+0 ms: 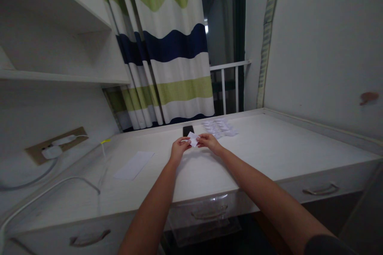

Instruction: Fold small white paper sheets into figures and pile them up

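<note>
Between my two hands is a small folded piece of white paper (193,138), held above the desk with one corner pointing up. My left hand (180,146) pinches its left side with thumb and fingers. On the opposite side, the fingers of my right hand (208,142) are closed on the paper's right edge. Just behind the paper lies a dark phone-like slab (188,130), partly covered by it. Several small folded white paper pieces (221,127) lie grouped behind my right hand.
A flat white paper sheet (134,165) rests on the white desk (269,147) to the left. A white cable (68,179) runs along the left edge, near plugged chargers (52,151). A striped curtain (179,48) hangs behind; drawers (321,189) line the front.
</note>
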`<state>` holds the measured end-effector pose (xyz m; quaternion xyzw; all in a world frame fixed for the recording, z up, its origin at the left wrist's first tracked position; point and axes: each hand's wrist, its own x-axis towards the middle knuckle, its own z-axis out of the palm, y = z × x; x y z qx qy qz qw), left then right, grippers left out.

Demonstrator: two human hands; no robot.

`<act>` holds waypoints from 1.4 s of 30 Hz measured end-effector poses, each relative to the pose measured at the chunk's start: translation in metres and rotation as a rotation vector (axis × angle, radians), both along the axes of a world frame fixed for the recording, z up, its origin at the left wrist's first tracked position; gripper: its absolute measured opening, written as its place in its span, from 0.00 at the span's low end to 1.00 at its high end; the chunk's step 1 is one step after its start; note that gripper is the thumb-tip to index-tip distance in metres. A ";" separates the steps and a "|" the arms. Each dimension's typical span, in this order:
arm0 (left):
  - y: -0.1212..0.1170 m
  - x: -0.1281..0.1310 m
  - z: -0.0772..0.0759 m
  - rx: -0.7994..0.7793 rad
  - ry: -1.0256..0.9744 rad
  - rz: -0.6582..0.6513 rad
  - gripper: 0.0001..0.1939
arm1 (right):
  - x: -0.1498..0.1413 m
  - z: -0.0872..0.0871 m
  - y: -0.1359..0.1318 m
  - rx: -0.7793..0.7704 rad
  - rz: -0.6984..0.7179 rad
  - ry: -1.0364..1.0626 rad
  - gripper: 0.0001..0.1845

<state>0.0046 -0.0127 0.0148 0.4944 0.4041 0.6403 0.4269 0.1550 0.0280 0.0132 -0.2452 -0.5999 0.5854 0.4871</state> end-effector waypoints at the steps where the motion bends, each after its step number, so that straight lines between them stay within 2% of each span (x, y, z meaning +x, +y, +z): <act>1: -0.001 0.000 0.001 0.003 0.003 0.005 0.17 | 0.000 0.000 0.000 -0.007 -0.002 -0.003 0.16; 8: -0.003 0.002 0.003 0.017 0.012 0.019 0.17 | 0.001 0.003 0.000 -0.071 -0.036 0.003 0.15; 21: -0.006 0.005 0.006 0.083 0.047 0.073 0.18 | -0.003 0.004 -0.001 -0.092 -0.006 0.067 0.15; 28: -0.007 0.003 0.006 0.081 0.084 0.040 0.16 | 0.000 0.004 -0.004 -0.090 0.002 -0.022 0.14; 34: -0.006 0.004 0.004 0.038 0.100 -0.017 0.17 | 0.001 0.003 -0.003 0.013 -0.032 -0.100 0.15; 42: 0.001 0.002 -0.001 0.033 0.092 0.011 0.17 | -0.002 0.000 0.003 0.127 -0.056 -0.170 0.16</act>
